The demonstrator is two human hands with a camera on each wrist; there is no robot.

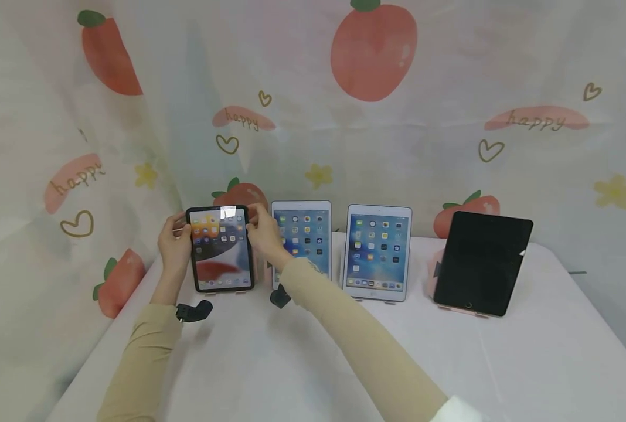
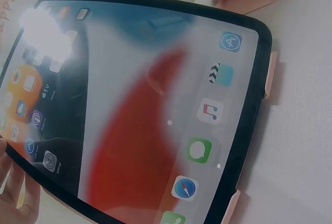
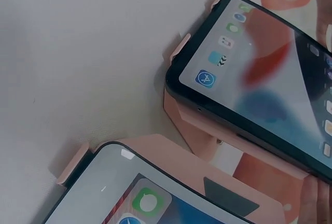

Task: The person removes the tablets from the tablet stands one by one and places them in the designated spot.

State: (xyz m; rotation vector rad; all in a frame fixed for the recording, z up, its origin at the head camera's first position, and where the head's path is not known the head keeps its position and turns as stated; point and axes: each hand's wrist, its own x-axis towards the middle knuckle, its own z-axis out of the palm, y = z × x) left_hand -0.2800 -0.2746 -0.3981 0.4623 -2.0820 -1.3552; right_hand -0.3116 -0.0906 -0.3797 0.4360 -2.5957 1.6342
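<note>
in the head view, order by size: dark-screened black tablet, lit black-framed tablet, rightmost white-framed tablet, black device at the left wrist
1. Dark-screened black tablet
2. Lit black-framed tablet and rightmost white-framed tablet: too alike to rank
3. Black device at the left wrist

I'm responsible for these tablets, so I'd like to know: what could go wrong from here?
The left hand and right hand grip the black-framed tablet by its sides; an uneven release might tip it off the small lips of the pink stand. Also, the right sleeve crosses in front of the white tablet beside it, so drawing that arm back could knock it.
</note>
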